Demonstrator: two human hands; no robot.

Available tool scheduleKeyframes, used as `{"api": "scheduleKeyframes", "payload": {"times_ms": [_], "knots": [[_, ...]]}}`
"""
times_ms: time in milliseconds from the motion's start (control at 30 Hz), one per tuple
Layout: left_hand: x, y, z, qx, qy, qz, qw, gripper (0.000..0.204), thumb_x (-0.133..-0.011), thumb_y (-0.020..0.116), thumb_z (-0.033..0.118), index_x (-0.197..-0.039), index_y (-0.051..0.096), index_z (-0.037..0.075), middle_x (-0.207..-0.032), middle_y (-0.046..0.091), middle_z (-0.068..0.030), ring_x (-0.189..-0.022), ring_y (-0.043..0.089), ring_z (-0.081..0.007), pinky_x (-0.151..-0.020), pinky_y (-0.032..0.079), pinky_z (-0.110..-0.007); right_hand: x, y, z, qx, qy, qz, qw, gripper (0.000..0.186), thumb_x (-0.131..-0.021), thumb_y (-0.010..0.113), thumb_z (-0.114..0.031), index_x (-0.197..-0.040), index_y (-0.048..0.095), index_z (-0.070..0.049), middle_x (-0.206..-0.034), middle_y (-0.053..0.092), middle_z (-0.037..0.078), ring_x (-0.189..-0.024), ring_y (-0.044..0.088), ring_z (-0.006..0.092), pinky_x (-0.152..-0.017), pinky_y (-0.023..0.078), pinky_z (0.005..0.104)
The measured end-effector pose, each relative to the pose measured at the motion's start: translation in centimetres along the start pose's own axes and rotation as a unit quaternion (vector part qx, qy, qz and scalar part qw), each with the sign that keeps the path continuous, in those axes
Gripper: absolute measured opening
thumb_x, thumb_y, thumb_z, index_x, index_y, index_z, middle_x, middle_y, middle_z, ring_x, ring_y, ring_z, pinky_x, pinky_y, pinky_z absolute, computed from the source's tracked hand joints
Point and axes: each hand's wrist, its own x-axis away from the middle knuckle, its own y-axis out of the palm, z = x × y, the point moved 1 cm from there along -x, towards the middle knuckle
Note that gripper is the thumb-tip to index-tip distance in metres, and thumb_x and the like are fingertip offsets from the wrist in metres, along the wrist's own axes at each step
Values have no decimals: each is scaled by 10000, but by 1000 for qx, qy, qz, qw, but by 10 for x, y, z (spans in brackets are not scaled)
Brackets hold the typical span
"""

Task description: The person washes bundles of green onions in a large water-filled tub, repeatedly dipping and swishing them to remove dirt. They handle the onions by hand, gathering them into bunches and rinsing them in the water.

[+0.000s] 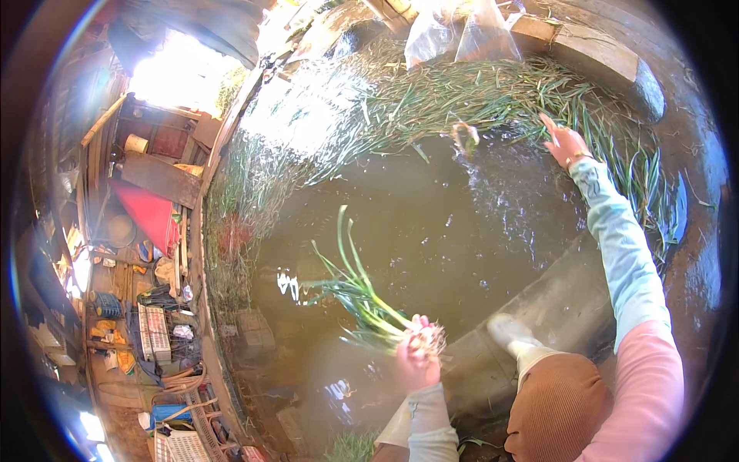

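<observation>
In my left hand, low in the middle of the head view, is a bunch of spring onions. My fingers wrap round it near the pinkish bulbs and stringy roots, and its green leaves point up and left over the brown water. My right arm reaches far out to the right. Its hand is open with fingers stretched, next to the floating green leaves at the water's edge. Left of that hand, a small pale and green piece, too blurred to name, is at the splashing water.
A pale boot stands by a submerged concrete ledge below me. Clear plastic bags lie at the far rim beside a stone block. Beyond the left wall are crates, a red sheet and clutter.
</observation>
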Motion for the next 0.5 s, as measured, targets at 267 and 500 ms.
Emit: {"api": "scheduleKeyframes", "payload": {"times_ms": [267,500], "knots": [[-59,-74,-125,19,-324,-28,946,98,-948,489,102,-995,517,22,-680,428,48,-436,292,16,-317,194,-135,185,113,79,96,-130,-209,965,313,-914,410,-340,-1031,633,-153,-852,664,162,-770,626,379,-693,503,477],[-76,-126,-107,-136,-373,69,915,187,-969,483,264,-889,521,99,-692,485,13,-483,414,-54,-321,280,-163,243,131,116,91,-162,-392,901,276,-857,470,-277,-965,695,-161,-842,667,176,-833,618,413,-771,494,467]]}}
